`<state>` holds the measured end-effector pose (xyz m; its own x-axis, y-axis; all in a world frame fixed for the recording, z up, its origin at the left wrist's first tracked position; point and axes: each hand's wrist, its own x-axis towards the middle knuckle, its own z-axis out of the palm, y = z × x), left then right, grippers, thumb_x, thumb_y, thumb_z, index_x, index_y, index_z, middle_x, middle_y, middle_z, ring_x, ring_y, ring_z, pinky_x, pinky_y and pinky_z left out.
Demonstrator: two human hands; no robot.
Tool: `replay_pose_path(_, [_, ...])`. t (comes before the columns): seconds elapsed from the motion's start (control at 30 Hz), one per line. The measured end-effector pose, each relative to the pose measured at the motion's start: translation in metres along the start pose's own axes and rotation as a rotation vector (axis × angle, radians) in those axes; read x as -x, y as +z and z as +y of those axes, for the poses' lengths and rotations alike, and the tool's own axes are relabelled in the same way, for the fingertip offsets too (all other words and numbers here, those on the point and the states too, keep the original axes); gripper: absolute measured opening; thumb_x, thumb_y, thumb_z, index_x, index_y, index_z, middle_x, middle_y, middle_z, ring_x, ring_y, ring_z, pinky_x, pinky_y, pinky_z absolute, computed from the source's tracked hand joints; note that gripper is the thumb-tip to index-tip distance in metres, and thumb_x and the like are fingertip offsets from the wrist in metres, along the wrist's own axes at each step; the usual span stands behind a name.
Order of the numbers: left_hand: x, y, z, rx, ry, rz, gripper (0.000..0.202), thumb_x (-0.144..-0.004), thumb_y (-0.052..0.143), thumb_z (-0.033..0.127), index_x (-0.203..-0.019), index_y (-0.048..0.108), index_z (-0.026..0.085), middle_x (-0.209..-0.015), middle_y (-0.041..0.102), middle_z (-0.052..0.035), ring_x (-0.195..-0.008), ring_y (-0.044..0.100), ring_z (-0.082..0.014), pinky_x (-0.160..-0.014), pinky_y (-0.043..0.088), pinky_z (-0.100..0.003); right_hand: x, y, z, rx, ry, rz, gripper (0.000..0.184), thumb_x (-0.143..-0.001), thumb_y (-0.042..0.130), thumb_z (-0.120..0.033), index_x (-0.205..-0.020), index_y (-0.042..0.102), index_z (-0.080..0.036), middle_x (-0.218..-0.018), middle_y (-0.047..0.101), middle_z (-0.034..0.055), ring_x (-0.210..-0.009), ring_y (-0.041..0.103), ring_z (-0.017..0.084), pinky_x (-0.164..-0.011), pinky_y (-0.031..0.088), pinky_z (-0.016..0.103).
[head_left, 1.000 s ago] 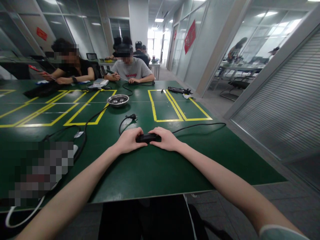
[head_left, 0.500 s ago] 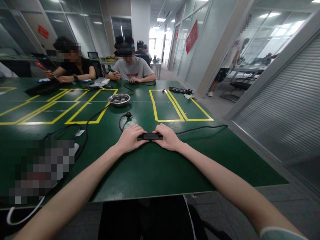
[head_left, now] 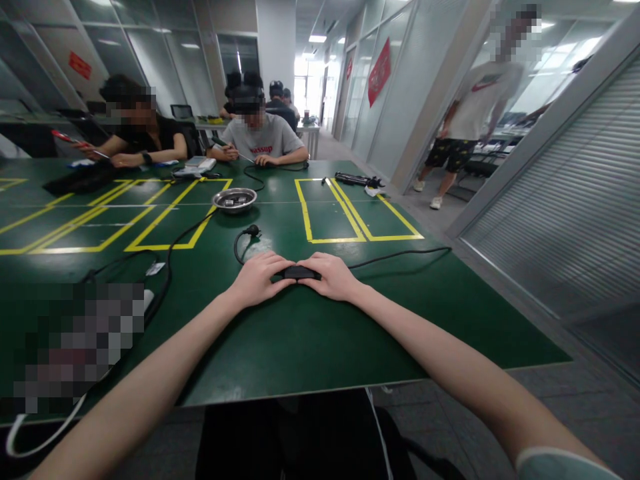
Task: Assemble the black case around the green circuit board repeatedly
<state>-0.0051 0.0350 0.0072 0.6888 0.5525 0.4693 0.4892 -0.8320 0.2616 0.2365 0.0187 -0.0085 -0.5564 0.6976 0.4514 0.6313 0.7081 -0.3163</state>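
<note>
Both my hands are closed on a small black power adapter (head_left: pixel 301 273), a slim box held just above or on the green table; which of the two I cannot tell. My left hand (head_left: pixel 263 275) pinches its left end between thumb and fingers. At the other end, my right hand (head_left: pixel 331 275) has a similar pinch, with its thumb on the near side. A black cord with a plug (head_left: pixel 253 231) curls up beyond my left hand. To the right of my right hand, a thin black cable (head_left: pixel 400 256) runs across the tabletop.
Beyond my hands stands a metal bowl (head_left: pixel 235 201) with small metal parts. Yellow tape (head_left: pixel 336 240) marks rectangles on the green table (head_left: pixel 310 347). A blurred-out object (head_left: pixel 85 347) lies at left with cables. Two people sit opposite; another person (head_left: pixel 475 107) stands beyond the right side.
My hands have come closer together on the adapter, and it appears turned to show a different face. At the right, the standing person has come further into view.
</note>
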Motion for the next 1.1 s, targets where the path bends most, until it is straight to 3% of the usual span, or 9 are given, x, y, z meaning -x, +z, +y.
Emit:
replay_pose_path(0.33, [0.000,0.002,0.003,-0.046,-0.017,0.023,0.036,-0.093,0.068,0.043,-0.119,0.075,0.019,-0.101,0.076,-0.0116,-0.094,0.066,-0.0274,-0.088,0.051,-0.039,-0.001,0.003,0.004,0.031,0.008,-0.006,0.030,-0.091,0.074,-0.036,-0.117,0.076,-0.021,-0.101,0.077,0.0104,-0.090,0.068,0.025,-0.083,0.050,0.036])
replay_pose_path(0.5, [0.000,0.004,0.003,-0.060,-0.054,-0.005,0.029,-0.094,0.067,0.039,-0.114,0.077,0.021,-0.096,0.075,-0.0096,-0.092,0.066,-0.0256,-0.089,0.050,-0.039,-0.001,0.001,0.003,0.018,0.037,-0.013,0.035,-0.087,0.077,-0.041,-0.117,0.075,-0.022,-0.102,0.077,0.0099,-0.091,0.068,0.025,-0.083,0.050,0.036])
replay_pose_path(0.6, [0.000,0.004,0.002,-0.039,-0.081,0.000,0.030,-0.094,0.066,0.040,-0.115,0.077,0.021,-0.095,0.074,-0.0097,-0.092,0.067,-0.0261,-0.089,0.051,-0.039,-0.002,-0.001,0.003,0.023,0.018,-0.020,0.032,-0.091,0.073,-0.040,-0.117,0.075,-0.021,-0.101,0.076,0.0100,-0.090,0.067,0.025,-0.082,0.050,0.035])
replay_pose_path(0.77, [0.002,0.006,-0.002,-0.023,-0.008,0.005,0.057,-0.089,0.073,0.040,-0.142,0.060,0.021,-0.121,0.072,-0.0126,-0.108,0.068,-0.0293,-0.096,0.054,-0.042,-0.004,-0.004,-0.003,0.094,0.075,-0.016,0.031,-0.099,0.062,-0.041,-0.115,0.074,-0.018,-0.097,0.076,0.0121,-0.089,0.068,0.025,-0.079,0.049,0.033])
replay_pose_path(0.87, [0.001,0.008,-0.002,-0.107,0.063,0.047,0.066,-0.088,0.074,0.031,-0.149,0.051,0.022,-0.134,0.066,-0.0139,-0.119,0.065,-0.0298,-0.101,0.053,-0.043,-0.006,-0.007,-0.009,0.108,0.167,-0.036,0.034,-0.103,0.054,-0.044,-0.117,0.072,-0.019,-0.101,0.076,0.0119,-0.090,0.070,0.025,-0.078,0.048,0.032])
replay_pose_path(0.97, [-0.003,0.011,-0.001,-0.209,0.120,0.088,0.061,-0.090,0.069,0.021,-0.148,0.051,0.022,-0.133,0.067,-0.0143,-0.117,0.066,-0.0291,-0.099,0.054,-0.043,-0.007,-0.010,-0.010,-0.024,0.257,-0.062,0.036,-0.103,0.052,-0.048,-0.112,0.072,-0.019,-0.098,0.077,0.0096,-0.088,0.070,0.024,-0.078,0.047,0.031])
replay_pose_path(1.1, [-0.008,0.015,-0.001,-0.254,0.235,0.115,0.044,-0.098,0.061,0.023,-0.142,0.056,0.020,-0.126,0.071,-0.0139,-0.116,0.068,-0.0276,-0.097,0.055,-0.042,-0.008,-0.015,-0.001,-0.452,0.332,-0.183,0.051,-0.102,0.041,-0.058,-0.092,0.068,-0.017,-0.072,0.071,0.0037,-0.064,0.061,0.017,-0.067,0.045,0.028])
